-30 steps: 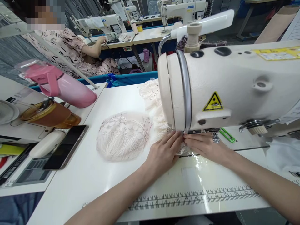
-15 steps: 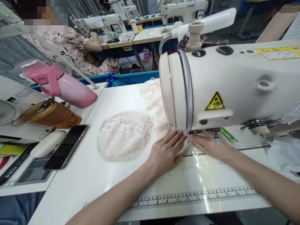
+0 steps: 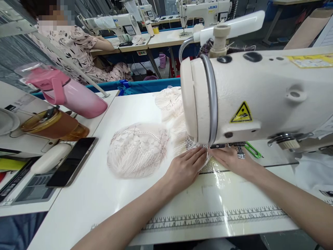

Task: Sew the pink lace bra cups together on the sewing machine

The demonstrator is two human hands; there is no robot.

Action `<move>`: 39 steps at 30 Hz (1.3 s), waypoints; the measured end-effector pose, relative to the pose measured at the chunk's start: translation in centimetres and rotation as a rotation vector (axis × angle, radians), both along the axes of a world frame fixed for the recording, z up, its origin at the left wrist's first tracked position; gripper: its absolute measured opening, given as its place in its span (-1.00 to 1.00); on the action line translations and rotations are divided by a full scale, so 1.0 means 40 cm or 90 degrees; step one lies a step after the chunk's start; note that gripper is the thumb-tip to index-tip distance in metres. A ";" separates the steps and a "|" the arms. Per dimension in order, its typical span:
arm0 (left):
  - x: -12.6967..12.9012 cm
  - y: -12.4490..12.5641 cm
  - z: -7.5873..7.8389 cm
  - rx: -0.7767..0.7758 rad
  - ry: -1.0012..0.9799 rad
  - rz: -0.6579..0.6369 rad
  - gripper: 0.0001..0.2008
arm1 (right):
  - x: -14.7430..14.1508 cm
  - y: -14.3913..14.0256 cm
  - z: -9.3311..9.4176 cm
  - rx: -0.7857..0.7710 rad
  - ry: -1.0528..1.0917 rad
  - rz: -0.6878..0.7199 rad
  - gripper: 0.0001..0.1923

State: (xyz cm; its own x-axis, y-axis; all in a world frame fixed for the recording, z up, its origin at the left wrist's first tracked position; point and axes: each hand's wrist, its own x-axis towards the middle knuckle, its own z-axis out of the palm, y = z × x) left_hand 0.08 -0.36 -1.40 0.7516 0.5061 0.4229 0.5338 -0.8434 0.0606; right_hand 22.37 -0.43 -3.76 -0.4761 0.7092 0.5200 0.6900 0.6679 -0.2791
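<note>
My left hand lies with its fingers stretched flat on a piece of cream lace fabric, just left of the sewing machine's needle area. Its thumb is mostly hidden. My right hand reaches under the head of the white sewing machine, fingers stretched out toward the left fingertips and the lace edge. The machine partly covers these fingers; the needle is hidden. A separate rounded lace piece with loose dark threads lies on the table left of my left hand.
Green thread snips lie behind my right hand. At left are a phone, a pink bottle and an amber cup. A printed ruler runs along the table's front. Beyond, a co-worker sits at another machine.
My left fingers have come flatter and closer together, and the thumb has drawn in beneath. My right hand is nearly unmoved. The view has shifted slightly. The co-worker's forearm has moved.
</note>
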 end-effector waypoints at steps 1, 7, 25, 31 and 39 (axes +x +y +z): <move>-0.002 0.000 0.001 0.002 0.002 -0.004 -0.64 | 0.000 -0.001 -0.003 0.017 -0.016 -0.009 -0.68; -0.028 0.007 0.016 -0.040 0.008 -0.008 -0.62 | -0.004 -0.004 0.012 0.144 -0.191 0.011 -0.64; -0.029 0.010 0.016 -0.025 0.001 0.025 -0.65 | -0.054 -0.020 0.045 0.116 -0.158 0.046 -0.80; -0.024 0.010 0.020 -0.015 -0.012 0.028 -0.66 | -0.056 -0.020 0.045 0.110 -0.143 0.040 -0.84; -0.026 0.011 0.015 -0.014 0.010 0.020 -0.65 | -0.051 -0.019 0.047 0.143 -0.125 0.069 -0.79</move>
